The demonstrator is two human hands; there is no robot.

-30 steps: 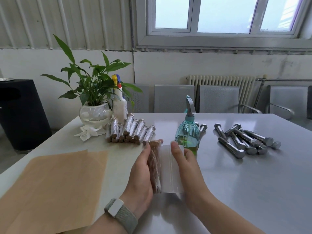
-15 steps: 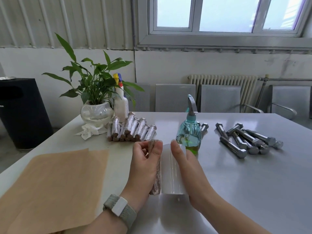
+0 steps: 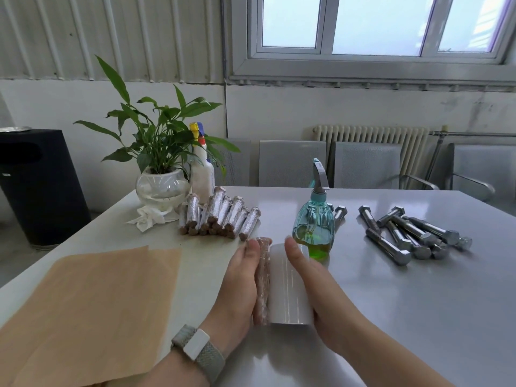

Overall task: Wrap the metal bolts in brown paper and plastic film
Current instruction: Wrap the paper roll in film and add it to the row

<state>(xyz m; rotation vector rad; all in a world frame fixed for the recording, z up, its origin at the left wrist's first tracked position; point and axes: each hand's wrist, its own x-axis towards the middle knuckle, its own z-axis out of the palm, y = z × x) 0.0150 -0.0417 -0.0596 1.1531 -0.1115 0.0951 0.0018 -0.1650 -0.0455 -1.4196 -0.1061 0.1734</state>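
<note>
Left hand (image 3: 240, 286) flattened since earlier, fingers straight, pressing brown paper-wrapped bolt (image 3: 262, 280); right hand (image 3: 310, 286) flat beside clear plastic film (image 3: 289, 291). Wrapped rolls (image 3: 220, 219) done beyond; bare steel bolts (image 3: 405, 233) remain rightward.

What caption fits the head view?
Both hands roll a paper-wrapped bolt in film, between wrapped bolts and bare bolts.

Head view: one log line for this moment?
step: film wrap | left hand: on brown paper-wrapped bolt | right hand: on clear plastic film sheet | bare grey metal bolts: waiting
</note>
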